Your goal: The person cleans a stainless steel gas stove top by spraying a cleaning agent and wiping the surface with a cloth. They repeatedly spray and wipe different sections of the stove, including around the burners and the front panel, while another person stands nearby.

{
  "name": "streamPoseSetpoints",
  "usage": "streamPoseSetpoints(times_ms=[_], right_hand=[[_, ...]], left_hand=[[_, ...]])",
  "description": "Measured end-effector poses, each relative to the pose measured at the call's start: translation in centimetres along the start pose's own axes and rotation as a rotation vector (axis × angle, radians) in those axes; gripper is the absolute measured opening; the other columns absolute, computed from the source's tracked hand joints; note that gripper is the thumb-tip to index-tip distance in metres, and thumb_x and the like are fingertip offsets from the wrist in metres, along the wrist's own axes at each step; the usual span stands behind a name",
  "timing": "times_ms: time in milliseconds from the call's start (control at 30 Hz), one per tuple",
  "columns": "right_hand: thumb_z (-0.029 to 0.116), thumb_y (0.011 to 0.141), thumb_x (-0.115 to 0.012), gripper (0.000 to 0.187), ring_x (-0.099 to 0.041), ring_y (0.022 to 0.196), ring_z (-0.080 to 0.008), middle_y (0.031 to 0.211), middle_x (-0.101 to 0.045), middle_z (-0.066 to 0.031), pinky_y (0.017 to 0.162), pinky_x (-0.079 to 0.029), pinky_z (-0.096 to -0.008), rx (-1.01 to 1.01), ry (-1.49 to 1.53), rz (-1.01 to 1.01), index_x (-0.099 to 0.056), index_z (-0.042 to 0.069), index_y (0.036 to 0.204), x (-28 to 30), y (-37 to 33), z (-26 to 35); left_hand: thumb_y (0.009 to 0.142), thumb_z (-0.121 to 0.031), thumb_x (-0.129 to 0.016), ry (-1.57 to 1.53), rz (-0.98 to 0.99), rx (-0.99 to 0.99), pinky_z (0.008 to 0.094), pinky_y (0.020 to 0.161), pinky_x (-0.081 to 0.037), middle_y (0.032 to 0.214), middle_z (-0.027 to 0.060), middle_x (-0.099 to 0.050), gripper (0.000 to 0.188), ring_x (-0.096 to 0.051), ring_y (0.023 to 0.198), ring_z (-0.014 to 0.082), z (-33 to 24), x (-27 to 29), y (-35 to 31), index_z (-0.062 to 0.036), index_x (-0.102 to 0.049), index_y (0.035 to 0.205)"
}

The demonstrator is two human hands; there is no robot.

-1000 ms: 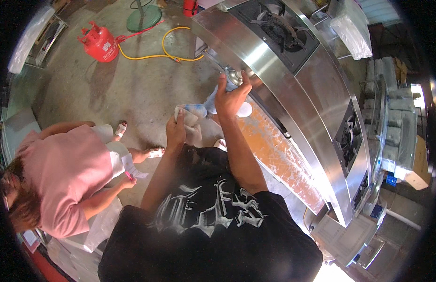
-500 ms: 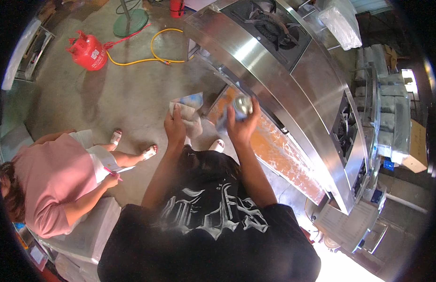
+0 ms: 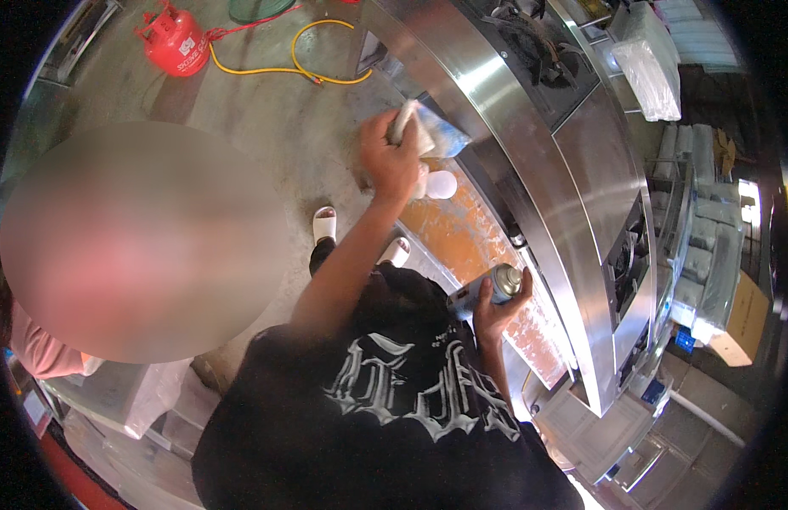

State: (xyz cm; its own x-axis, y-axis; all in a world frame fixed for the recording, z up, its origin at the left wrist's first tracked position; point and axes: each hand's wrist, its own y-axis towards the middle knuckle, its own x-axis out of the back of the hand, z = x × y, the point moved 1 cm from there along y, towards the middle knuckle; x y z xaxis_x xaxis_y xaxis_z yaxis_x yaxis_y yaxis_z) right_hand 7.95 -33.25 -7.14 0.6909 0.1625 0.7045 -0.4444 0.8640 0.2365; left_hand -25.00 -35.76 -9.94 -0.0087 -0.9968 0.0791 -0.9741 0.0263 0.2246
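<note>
My left hand grips a folded white-and-blue cloth, raised close to the front edge of a long stainless steel stove. Just below that hand a pale round thing shows; I cannot make out what it is. A spray can with a silvery domed top lies tilted in my right hand, lower down beside the stove's front. Between the hands stretches a low orange shelf with a patchy white surface at the stove's base.
Black burners sit on the stove top. On the floor at the far left stands a red gas cylinder with a yellow hose. A blurred patch covers a person in pink at left. Wrapped goods and a cardboard box stand right.
My left hand has moved right and farther away with the cloth, toward the stove. My right hand has dropped nearer my body and to the right, still holding the can. The view has shifted.
</note>
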Motion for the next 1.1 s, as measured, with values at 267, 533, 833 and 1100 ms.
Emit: streamPoseSetpoints(times_ms=[267, 533, 833, 1100], right_hand=[[0.024, 0.092, -0.074, 0.083, -0.047, 0.131, -0.0329, 0.144, -0.042, -0.0247, 0.113, -0.038, -0.0456, 0.193, -0.108, 0.129, -0.027, -0.005, 0.154, 5.7, 1.7, -3.3], [0.022, 0.09, -0.074, 0.084, -0.051, 0.126, -0.034, 0.14, -0.045, -0.0249, 0.11, -0.041, -0.0462, 0.229, -0.097, 0.209, -0.026, -0.005, 0.153, 7.7, 3.1, -4.9], [0.057, 0.088, -0.076, 0.097, -0.069, 0.092, -0.036, 0.122, -0.057, -0.0282, 0.076, -0.062, -0.049, 0.24, 0.397, 0.126, -0.021, 0.007, 0.151, 8.1, 10.0, 2.0], [0.056, 0.09, -0.072, 0.091, -0.07, 0.079, -0.0328, 0.107, -0.064, -0.0243, 0.061, -0.063, -0.047, -0.004, 0.854, 0.339, -0.024, 0.016, 0.156, 8.1, 18.0, 1.9]], left_hand=[[0.089, -0.015, -0.079, -0.195, -0.147, 0.004, 0.042, 0.081, -0.053, 0.099, 0.0159, -0.071, 0.021, -0.067, 0.09, 0.034, -1.3, -6.5, -0.4, -0.0018, -0.073, 0.105], [0.091, -0.011, -0.077, -0.08, -0.142, -0.154, 0.0408, 0.076, -0.055, 0.095, 0.0148, -0.073, 0.016, -0.071, 0.088, 0.0311, -2.8, -6.0, -1.3, -0.003, -0.076, 0.104], [0.088, -0.008, -0.078, -0.071, -0.095, -0.04, 0.0373, 0.08, -0.056, 0.098, 0.0146, -0.074, 0.017, -0.072, 0.09, 0.0288, -3.6, -5.0, -1.1, -0.0039, -0.077, 0.105], [0.082, -0.008, -0.08, -0.057, -0.101, -0.045, 0.0381, 0.082, -0.058, 0.102, 0.0129, -0.074, 0.025, -0.074, 0.093, 0.0293, -4.0, -4.7, -0.9, -0.008, -0.078, 0.108]])
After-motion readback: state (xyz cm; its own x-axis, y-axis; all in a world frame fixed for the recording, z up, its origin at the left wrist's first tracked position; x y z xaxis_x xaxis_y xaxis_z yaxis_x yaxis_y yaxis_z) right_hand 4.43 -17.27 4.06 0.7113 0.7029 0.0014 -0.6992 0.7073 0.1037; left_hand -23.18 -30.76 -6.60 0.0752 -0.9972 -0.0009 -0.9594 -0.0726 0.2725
